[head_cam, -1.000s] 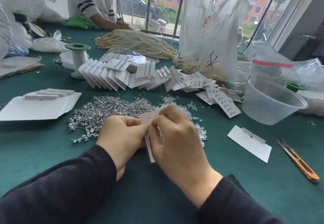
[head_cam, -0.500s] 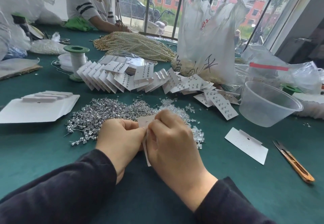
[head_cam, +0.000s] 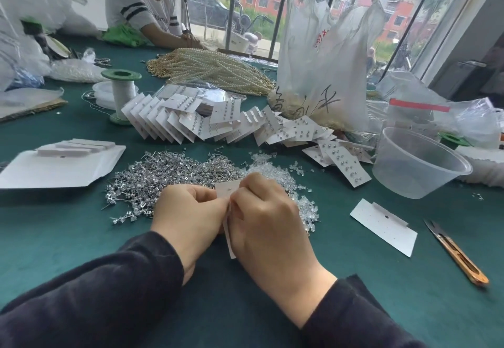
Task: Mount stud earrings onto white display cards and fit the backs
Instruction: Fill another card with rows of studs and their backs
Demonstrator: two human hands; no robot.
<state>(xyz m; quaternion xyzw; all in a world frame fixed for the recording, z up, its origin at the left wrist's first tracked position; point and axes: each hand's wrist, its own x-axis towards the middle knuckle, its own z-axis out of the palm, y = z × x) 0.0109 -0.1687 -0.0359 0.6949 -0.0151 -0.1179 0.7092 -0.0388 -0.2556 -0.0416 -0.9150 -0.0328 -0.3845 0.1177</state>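
Where the sleeves meet at lower centre, the left hand (head_cam: 188, 211) and right hand (head_cam: 267, 219) both pinch one white display card (head_cam: 227, 188), fingers curled. The stud earrings (head_cam: 169, 173) lie heaped just above the left hand, the clear backs (head_cam: 275, 169) above the right. A blank card (head_cam: 381, 225) lies at right, apart.
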